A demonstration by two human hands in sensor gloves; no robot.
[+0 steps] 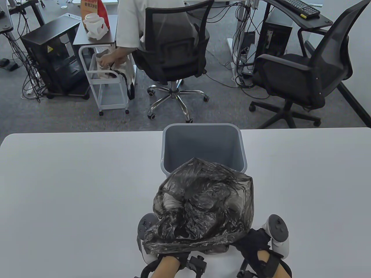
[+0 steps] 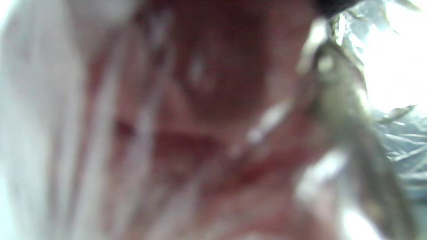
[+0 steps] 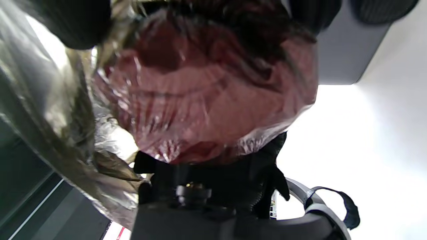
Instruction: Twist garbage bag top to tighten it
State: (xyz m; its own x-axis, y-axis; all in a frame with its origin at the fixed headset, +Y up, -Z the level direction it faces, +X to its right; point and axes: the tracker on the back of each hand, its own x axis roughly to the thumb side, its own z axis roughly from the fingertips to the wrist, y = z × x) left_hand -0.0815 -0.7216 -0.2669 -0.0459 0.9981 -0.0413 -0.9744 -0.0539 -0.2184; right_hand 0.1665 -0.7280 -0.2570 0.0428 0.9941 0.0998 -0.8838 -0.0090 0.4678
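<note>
A dark translucent garbage bag (image 1: 203,205) lies crumpled at the table's near middle, with something reddish inside it showing in the right wrist view (image 3: 213,100). Its near edge stretches between my two hands. My left hand (image 1: 153,237) is under the bag's left corner and holds the edge; the bag covers its fingers. My right hand (image 1: 255,240) grips the bag's right corner, and its gloved fingers (image 3: 83,23) close over the plastic. The left wrist view is blurred plastic (image 2: 337,100) right against the lens.
A grey waste bin (image 1: 237,144) stands open just behind the bag at the table's far edge. Beyond the table are two office chairs (image 1: 174,46), a seated person and a white cart (image 1: 110,84). Bare white tabletop (image 1: 72,188) lies on both sides.
</note>
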